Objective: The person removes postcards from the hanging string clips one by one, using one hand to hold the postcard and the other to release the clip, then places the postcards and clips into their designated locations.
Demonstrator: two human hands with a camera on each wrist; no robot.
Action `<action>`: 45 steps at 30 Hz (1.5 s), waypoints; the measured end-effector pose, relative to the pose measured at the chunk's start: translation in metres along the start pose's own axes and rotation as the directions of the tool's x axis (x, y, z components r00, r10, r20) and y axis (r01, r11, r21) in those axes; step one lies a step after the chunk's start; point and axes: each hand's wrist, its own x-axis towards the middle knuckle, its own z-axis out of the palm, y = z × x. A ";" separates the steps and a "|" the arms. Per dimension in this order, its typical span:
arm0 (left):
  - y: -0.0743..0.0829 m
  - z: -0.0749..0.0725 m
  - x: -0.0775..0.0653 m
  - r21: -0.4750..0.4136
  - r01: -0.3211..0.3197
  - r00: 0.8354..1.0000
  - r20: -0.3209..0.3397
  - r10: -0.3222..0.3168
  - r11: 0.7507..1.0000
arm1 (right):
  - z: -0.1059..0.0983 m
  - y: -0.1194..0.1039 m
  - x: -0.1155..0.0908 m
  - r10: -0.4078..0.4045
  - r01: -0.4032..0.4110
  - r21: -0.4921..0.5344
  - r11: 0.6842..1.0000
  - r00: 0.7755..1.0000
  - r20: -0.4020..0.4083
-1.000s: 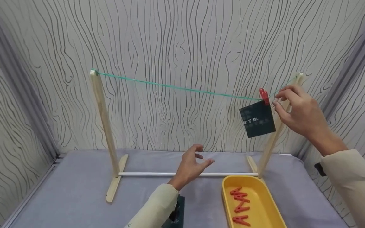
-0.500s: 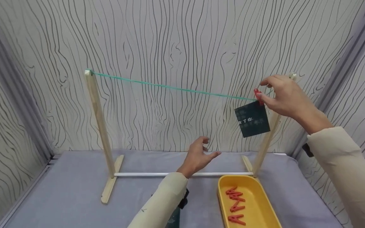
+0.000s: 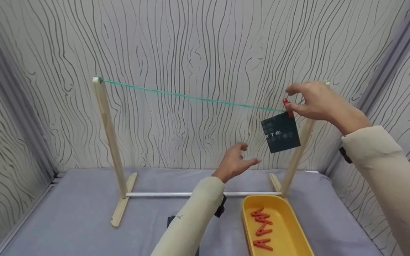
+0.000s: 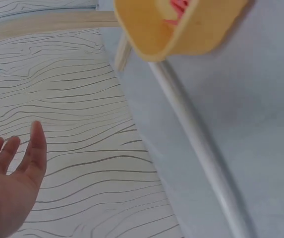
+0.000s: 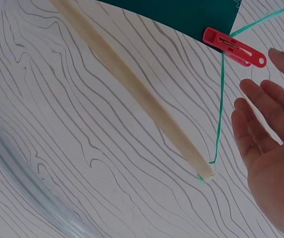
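Note:
A dark green card (image 3: 280, 132) with white characters hangs tilted from a green string (image 3: 190, 96), held at its top right corner by a red clothespin (image 3: 288, 107). My right hand (image 3: 317, 99) is right at that clothespin, thumb and fingers spread either side of its handle end. In the right wrist view a gap shows between the clothespin (image 5: 234, 47) and the fingers of the right hand (image 5: 275, 134). My left hand (image 3: 235, 161) is held in the air below and left of the card, fingers apart, with nothing in it. The left wrist view also shows this hand (image 4: 18, 183) bare.
The string runs between two wooden posts (image 3: 109, 135) joined by a white rod (image 3: 158, 194) near the table. A yellow tray (image 3: 290, 227) with several red clothespins (image 3: 263, 231) stands at front right. Another dark card (image 3: 170, 219) lies partly hidden under my left sleeve.
My right hand has moved left to the clothespin on the string. The left hand has risen and shifted right, toward the hanging card. The view has also shifted slightly.

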 end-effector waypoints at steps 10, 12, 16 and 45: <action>0.045 -0.007 0.018 -0.057 -0.026 0.999 -0.030 0.025 0.998 | -0.004 -0.007 0.006 0.021 -0.020 -0.015 1.000 0.998 0.059; 0.048 -0.005 0.019 -0.087 -0.016 1.000 -0.022 0.014 0.996 | -0.003 -0.010 0.007 0.013 -0.011 -0.029 1.000 0.998 0.060; 0.045 -0.001 0.019 -0.117 -0.023 1.000 -0.013 0.021 0.993 | 0.002 -0.017 0.009 -0.014 0.017 -0.066 0.998 0.998 0.054; 0.051 0.011 0.014 -0.484 -0.020 1.000 -0.018 0.013 0.875 | 0.009 -0.016 0.011 -0.046 0.044 0.036 0.998 0.996 0.074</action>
